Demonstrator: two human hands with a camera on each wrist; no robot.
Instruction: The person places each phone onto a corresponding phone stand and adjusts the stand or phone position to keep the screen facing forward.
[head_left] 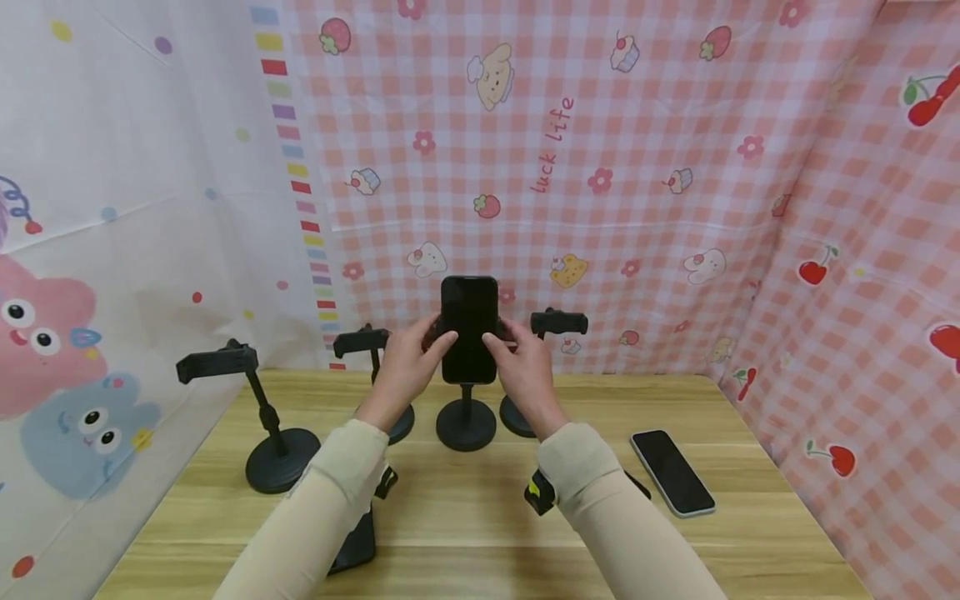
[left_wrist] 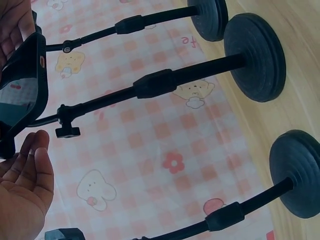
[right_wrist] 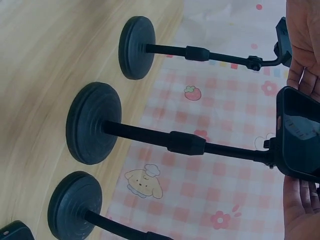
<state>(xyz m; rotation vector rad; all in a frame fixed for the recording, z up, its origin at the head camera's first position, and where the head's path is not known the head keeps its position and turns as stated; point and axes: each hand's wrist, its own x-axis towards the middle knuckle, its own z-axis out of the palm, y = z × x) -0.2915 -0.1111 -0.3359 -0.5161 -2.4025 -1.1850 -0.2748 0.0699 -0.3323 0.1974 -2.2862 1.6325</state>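
A black smartphone (head_left: 469, 333) stands upright at the holder of the middle phone stand (head_left: 466, 425), its dark screen facing me. My left hand (head_left: 408, 358) holds the phone's left edge, thumb on the front and fingers behind. On the opposite edge, my right hand (head_left: 525, 367) grips it the same way. Seen from the side, the left hand (left_wrist: 25, 187) has its fingers bent at the phone (left_wrist: 43, 80). In the right wrist view, the right hand (right_wrist: 300, 207) is beside the lower phone edge (right_wrist: 282, 135). The holder's clamp is mostly hidden behind the phone.
Empty-clamped black stands flank the middle one: far left (head_left: 279, 458), near left (head_left: 402, 423) and right (head_left: 517, 417). A pale-edged phone (head_left: 675, 472) lies at the right of the wooden table (head_left: 465, 525). Another dark phone (head_left: 357, 546) is partly under the left forearm. Patterned cloth hangs behind.
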